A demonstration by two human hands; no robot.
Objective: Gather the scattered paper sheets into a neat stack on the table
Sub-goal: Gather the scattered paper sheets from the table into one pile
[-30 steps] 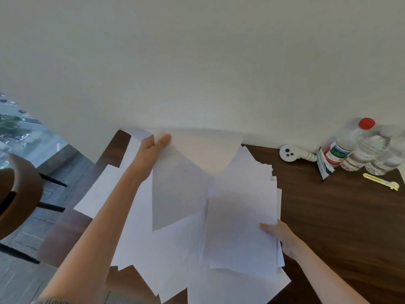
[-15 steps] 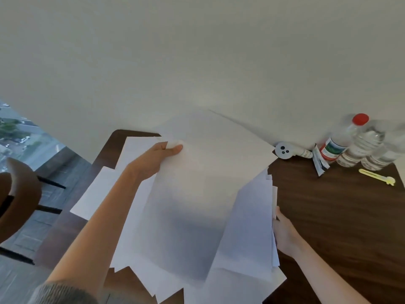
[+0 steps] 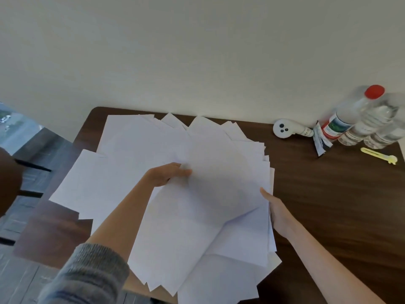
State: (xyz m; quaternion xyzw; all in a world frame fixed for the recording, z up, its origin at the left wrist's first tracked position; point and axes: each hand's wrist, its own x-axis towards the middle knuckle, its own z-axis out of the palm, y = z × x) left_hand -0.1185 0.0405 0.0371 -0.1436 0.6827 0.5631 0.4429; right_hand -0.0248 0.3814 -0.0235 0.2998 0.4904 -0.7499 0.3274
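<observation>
Paper sheets point(image 3: 135, 150), all plain white, cover the left half of the table point(image 3: 328, 205), fanned at many angles and overlapping one another. Some corners reach the table's far edge by the wall point(image 3: 197, 51), and several sheets hang over its near edge.

At the middle of the table a thicker bundle point(image 3: 247, 238) of sheets lies roughly squared along its right side, though the edges there are staggered. The right hand point(image 3: 278, 211) grips that right side, thumb on top of the paper and the other fingers hidden behind the edges. The left hand point(image 3: 166, 175), reaching out of a grey knitted sleeve point(image 3: 87, 275), pinches the left edge of the top sheet point(image 3: 219, 176), which lies tilted across the bundle. Its fingers are nearly straight and close together.

The right half of the table is dark bare wood. Along its far edge, against the wall, lie a white round device point(image 3: 283, 128) with small dark dots, a crumpled packet point(image 3: 320, 140), a red-capped bottle point(image 3: 341, 121) and clear plastic bottles point(image 3: 377, 126) packed just beside it. A small yellow tool point(image 3: 377, 154) lies on the table just in front of the bottles. Off the table's left edge, part of a dark chair point(image 3: 8, 178) shows.
</observation>
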